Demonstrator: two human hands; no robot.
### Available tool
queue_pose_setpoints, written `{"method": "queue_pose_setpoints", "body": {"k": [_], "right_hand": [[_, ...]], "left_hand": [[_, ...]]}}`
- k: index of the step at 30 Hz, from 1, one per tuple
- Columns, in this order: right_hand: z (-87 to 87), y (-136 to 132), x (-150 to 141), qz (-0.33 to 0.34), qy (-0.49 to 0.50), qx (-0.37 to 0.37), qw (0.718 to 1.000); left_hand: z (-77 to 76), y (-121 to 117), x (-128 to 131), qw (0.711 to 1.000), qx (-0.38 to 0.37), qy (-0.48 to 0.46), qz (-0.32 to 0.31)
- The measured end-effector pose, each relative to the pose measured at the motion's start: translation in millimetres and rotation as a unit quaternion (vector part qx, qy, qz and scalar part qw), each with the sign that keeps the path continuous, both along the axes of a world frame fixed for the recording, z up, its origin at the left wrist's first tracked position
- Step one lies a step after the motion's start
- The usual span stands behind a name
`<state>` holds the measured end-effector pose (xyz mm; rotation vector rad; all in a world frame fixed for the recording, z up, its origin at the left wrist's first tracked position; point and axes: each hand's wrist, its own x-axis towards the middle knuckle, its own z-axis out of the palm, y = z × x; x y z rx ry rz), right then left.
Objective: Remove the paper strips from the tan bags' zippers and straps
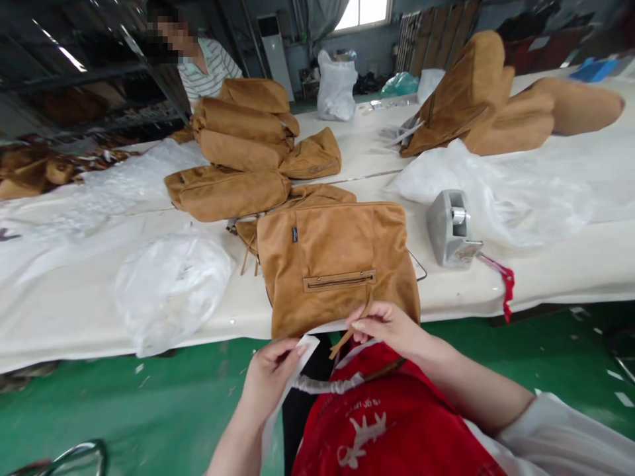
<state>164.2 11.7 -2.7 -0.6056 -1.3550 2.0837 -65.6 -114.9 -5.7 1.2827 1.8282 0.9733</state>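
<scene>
A tan leather bag (337,238) lies flat at the table's front edge, its zipped pocket (340,281) facing up. My right hand (384,327) pinches the thin leather zipper pull (368,305) that hangs from this pocket; the pull's split ends stick out below the fingers. My left hand (275,370), lower and to the left, is closed on a strip of white paper (308,344) between thumb and fingers. Below the bag, a handle wrapped in white (330,385) rests across my red apron (377,423).
Several tan bags (238,145) are piled behind, and more (476,99) stand at the back right. A grey tape dispenser (450,228) sits right of the bag, near a red ribbon (507,291). Clear plastic (173,284) lies left. Another person (211,66) stands across the table.
</scene>
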Motion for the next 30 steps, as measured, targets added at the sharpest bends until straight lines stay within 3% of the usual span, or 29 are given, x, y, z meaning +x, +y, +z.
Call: {"method": "queue_pose_setpoints", "body": {"k": [4, 7, 16, 23, 30], "right_hand": [[4.1, 2, 1, -0.100, 0.020, -0.009, 0.995], [2.6, 0, -4, -0.126, 0.024, -0.019, 0.992], [1.5, 1, -13, -0.129, 0.002, -0.063, 0.990], [-1.5, 3, -16, -0.109, -0.033, -0.085, 0.990], [-1.8, 4, -15, -0.117, -0.036, -0.091, 0.988]], "left_hand": [[-7.6, -2, 7, 0.998, -0.027, -0.060, 0.009], [-4.8, -1, 12, 0.999, -0.016, -0.051, -0.002], [18.7, 2, 18, 0.980, 0.051, 0.145, -0.125], [21.4, 2, 21, 0.971, 0.076, 0.161, -0.159], [18.2, 5, 20, 0.969, 0.075, 0.183, -0.148]]}}
